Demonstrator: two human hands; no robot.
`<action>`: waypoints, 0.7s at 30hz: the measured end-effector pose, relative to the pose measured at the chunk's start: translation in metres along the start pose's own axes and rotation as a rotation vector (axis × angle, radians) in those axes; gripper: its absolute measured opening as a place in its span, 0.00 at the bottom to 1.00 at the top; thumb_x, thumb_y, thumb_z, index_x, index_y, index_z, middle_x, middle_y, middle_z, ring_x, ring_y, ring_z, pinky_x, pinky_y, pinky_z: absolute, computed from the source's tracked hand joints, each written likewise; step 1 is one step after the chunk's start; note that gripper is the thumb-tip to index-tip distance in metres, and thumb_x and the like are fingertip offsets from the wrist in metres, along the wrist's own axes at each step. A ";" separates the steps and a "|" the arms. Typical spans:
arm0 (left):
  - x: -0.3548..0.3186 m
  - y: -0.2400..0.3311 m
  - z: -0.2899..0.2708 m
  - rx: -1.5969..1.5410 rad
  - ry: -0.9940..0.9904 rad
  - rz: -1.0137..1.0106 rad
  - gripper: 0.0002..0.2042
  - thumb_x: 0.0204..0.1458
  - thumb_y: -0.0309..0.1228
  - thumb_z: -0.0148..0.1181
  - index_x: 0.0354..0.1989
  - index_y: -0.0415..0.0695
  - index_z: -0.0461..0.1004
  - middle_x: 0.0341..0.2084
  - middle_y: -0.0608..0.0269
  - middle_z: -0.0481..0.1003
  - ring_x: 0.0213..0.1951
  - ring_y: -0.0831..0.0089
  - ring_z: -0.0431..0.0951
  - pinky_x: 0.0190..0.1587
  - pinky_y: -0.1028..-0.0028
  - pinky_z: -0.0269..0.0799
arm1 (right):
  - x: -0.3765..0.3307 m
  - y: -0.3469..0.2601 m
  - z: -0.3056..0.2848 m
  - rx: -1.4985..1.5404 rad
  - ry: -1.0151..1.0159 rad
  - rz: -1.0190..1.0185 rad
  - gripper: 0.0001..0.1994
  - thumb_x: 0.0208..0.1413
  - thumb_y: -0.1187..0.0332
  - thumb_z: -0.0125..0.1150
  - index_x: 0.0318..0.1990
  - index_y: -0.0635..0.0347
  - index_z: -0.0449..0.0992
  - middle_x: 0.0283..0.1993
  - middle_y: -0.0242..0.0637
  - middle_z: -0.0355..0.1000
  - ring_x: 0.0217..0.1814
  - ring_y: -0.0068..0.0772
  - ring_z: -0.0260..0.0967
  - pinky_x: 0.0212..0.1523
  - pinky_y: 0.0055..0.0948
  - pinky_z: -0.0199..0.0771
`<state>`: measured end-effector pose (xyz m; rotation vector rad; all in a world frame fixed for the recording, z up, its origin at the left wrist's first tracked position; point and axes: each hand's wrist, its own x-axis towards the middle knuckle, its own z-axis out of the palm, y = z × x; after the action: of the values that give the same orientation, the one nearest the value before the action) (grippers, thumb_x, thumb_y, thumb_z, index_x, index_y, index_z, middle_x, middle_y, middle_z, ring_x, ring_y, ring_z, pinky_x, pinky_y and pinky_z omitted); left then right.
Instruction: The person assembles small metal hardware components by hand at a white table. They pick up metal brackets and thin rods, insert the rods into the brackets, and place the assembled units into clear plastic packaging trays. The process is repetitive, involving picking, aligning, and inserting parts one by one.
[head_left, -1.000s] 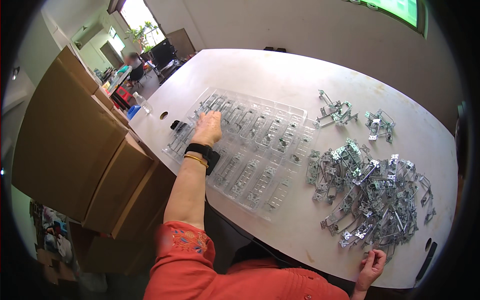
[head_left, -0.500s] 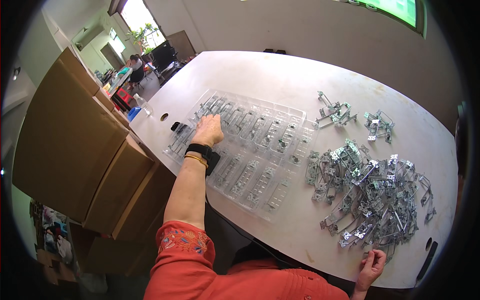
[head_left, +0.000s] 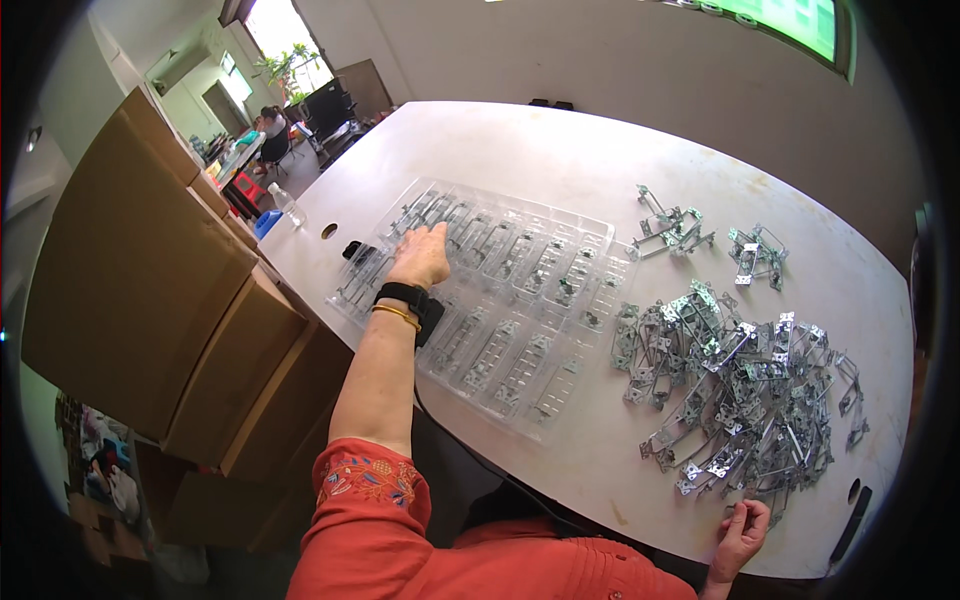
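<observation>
A clear plastic tray (head_left: 545, 423) with rows of long compartments lies on the table, metal brackets (head_left: 492, 362) in its slots. Over its left part reaches my left hand (head_left: 421, 255), fingers curled down among the slots. Their tips are hidden, so what they hold cannot be made out. A black band and a gold bangle are on that wrist. My right hand (head_left: 741, 535) is at the table's near edge, below a big heap of loose metal brackets (head_left: 745, 390). Its thumb and forefinger are pinched together; anything between them is too small to name.
Two small clusters of brackets (head_left: 672, 225) (head_left: 757, 255) lie beyond the heap. Cardboard boxes (head_left: 130, 290) are stacked left of the table. A clear bottle (head_left: 287, 206) and a blue container (head_left: 267, 223) stand by its left edge. Another person (head_left: 270, 122) sits far off.
My left hand has shifted very slightly to the right and up over the tray. My right hand keeps its pinch in about the same place.
</observation>
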<state>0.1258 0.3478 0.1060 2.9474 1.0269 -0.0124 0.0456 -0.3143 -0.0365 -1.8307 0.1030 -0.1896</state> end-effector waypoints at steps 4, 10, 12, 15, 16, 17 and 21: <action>-0.004 -0.004 0.001 -0.052 0.032 0.022 0.22 0.56 0.22 0.56 0.61 0.45 0.67 0.59 0.45 0.71 0.64 0.45 0.69 0.67 0.49 0.65 | 0.002 0.000 0.000 -0.006 -0.013 -0.006 0.03 0.71 0.69 0.59 0.45 0.57 0.73 0.33 0.21 0.67 0.27 0.09 0.60 0.28 0.13 0.58; -0.051 0.023 -0.017 -0.046 0.260 0.149 0.25 0.56 0.23 0.56 0.65 0.41 0.66 0.58 0.43 0.71 0.63 0.46 0.70 0.66 0.47 0.64 | 0.005 0.007 -0.003 -0.029 -0.011 -0.024 0.03 0.71 0.69 0.59 0.45 0.55 0.74 0.33 0.19 0.66 0.26 0.08 0.59 0.26 0.13 0.57; -0.078 0.042 -0.018 -0.014 0.402 0.230 0.27 0.56 0.24 0.56 0.67 0.38 0.65 0.58 0.44 0.72 0.63 0.47 0.71 0.67 0.48 0.63 | 0.006 0.016 -0.007 -0.013 -0.001 -0.045 0.03 0.71 0.68 0.60 0.45 0.54 0.74 0.33 0.19 0.66 0.26 0.07 0.58 0.26 0.13 0.56; -0.133 0.069 -0.022 0.012 0.523 0.372 0.27 0.57 0.25 0.55 0.67 0.38 0.67 0.58 0.46 0.72 0.62 0.50 0.71 0.69 0.49 0.61 | 0.009 0.023 -0.013 -0.009 0.012 -0.029 0.02 0.70 0.68 0.60 0.45 0.53 0.74 0.32 0.18 0.66 0.26 0.07 0.58 0.26 0.11 0.55; -0.151 0.077 -0.022 -0.057 0.549 0.396 0.27 0.54 0.22 0.56 0.66 0.37 0.68 0.57 0.46 0.72 0.61 0.50 0.72 0.68 0.49 0.61 | 0.011 0.024 -0.012 0.004 0.003 -0.025 0.02 0.70 0.68 0.60 0.45 0.52 0.74 0.32 0.17 0.66 0.26 0.07 0.58 0.25 0.11 0.54; -0.166 0.084 -0.020 -0.131 0.577 0.427 0.27 0.52 0.20 0.56 0.64 0.37 0.70 0.57 0.45 0.73 0.60 0.50 0.72 0.68 0.49 0.62 | 0.011 0.024 -0.012 0.015 0.003 -0.021 0.02 0.70 0.68 0.60 0.44 0.52 0.74 0.32 0.17 0.66 0.25 0.06 0.58 0.24 0.11 0.54; -0.205 0.099 -0.005 -0.382 0.646 0.586 0.24 0.52 0.20 0.59 0.60 0.34 0.73 0.49 0.47 0.74 0.51 0.53 0.76 0.59 0.55 0.69 | 0.014 0.024 -0.010 0.054 -0.004 -0.013 0.02 0.70 0.67 0.61 0.44 0.51 0.74 0.30 0.16 0.65 0.24 0.06 0.58 0.22 0.11 0.52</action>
<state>0.0265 0.1432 0.1152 2.7834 0.0901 1.0557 0.0582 -0.3327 -0.0560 -1.7787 0.0828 -0.1956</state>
